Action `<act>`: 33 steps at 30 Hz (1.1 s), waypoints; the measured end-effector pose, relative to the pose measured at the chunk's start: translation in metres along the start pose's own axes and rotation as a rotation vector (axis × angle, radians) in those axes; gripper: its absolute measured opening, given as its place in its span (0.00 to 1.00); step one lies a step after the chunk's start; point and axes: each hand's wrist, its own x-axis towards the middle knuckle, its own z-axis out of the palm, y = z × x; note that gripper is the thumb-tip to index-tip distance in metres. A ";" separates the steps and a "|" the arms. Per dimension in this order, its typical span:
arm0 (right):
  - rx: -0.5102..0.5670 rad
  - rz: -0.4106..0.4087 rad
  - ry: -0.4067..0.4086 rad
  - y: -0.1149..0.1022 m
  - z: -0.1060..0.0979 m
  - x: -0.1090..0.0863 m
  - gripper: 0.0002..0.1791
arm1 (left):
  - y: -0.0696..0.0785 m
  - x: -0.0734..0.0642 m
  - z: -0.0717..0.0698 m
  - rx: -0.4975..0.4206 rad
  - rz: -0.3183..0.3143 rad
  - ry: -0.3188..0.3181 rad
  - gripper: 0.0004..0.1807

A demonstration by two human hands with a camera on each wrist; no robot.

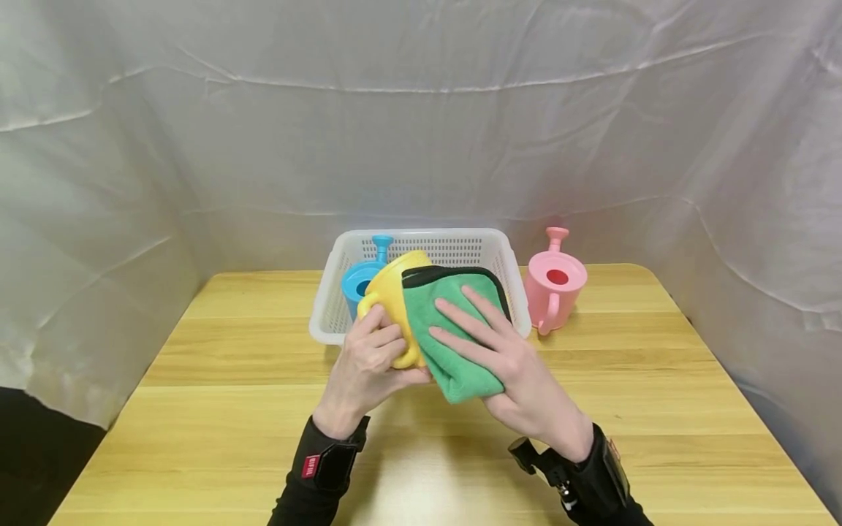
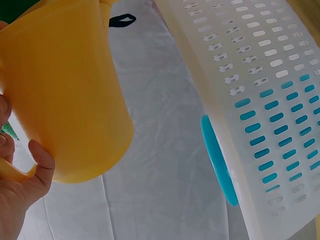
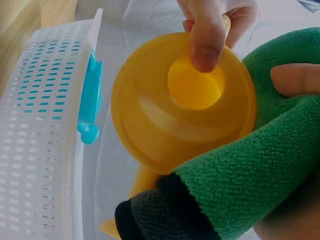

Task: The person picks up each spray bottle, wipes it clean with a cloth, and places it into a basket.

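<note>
A yellow watering can (image 1: 393, 286) is held tilted in front of the basket. My left hand (image 1: 368, 358) grips it at its looped handle, and the left thumb (image 3: 207, 50) lies at the edge of its round opening. A green cloth (image 1: 454, 372) with black edging lies folded against the can's side. My right hand (image 1: 503, 358) holds this cloth against the can, fingers spread over it on the outer side. In the right wrist view the cloth bends round the can beside the opening, covering part of its wall.
A white perforated basket (image 1: 321, 325) stands behind the hands, with a blue watering can (image 1: 358, 274) in its left side. To the basket's right a pink watering can (image 1: 551, 292) stands on the wooden table (image 1: 230, 409). Pale sheeting (image 1: 421, 161) hangs around the table.
</note>
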 end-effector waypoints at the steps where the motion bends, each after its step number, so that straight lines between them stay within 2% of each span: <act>1: 0.001 0.013 0.001 0.000 0.000 0.000 0.44 | 0.000 0.000 0.000 0.002 0.001 0.000 0.27; 5: 0.017 0.127 0.010 -0.001 0.001 -0.002 0.41 | 0.000 0.000 0.001 0.016 0.010 -0.001 0.26; 7: 0.014 0.147 0.018 -0.001 0.002 -0.002 0.42 | 0.000 0.000 0.001 0.019 0.016 -0.002 0.27; 14: -0.006 0.005 0.002 -0.002 0.002 0.000 0.45 | -0.001 -0.002 -0.001 0.002 0.006 -0.021 0.29; 16: 0.008 0.028 -0.001 -0.003 0.002 0.000 0.44 | -0.001 -0.002 -0.001 0.004 0.007 -0.020 0.29; 21: 0.052 0.156 0.022 -0.002 0.004 -0.001 0.44 | -0.001 0.000 0.000 0.022 0.015 -0.008 0.26; 23: 0.047 0.147 0.030 -0.002 0.004 -0.002 0.45 | -0.001 0.000 0.000 0.020 0.017 -0.006 0.26; 26: 0.027 0.072 0.028 -0.002 0.005 0.000 0.46 | -0.002 -0.001 -0.001 0.006 0.017 -0.005 0.27; 28: 0.015 0.053 0.020 -0.003 0.006 0.000 0.45 | -0.003 -0.002 -0.002 -0.002 0.016 -0.004 0.28; 30: 0.024 0.092 0.019 -0.004 0.008 0.000 0.45 | -0.003 -0.002 -0.002 0.003 0.016 -0.004 0.28; 33: 0.066 0.226 0.047 -0.005 0.010 -0.001 0.44 | -0.002 -0.002 -0.002 0.015 0.017 -0.010 0.27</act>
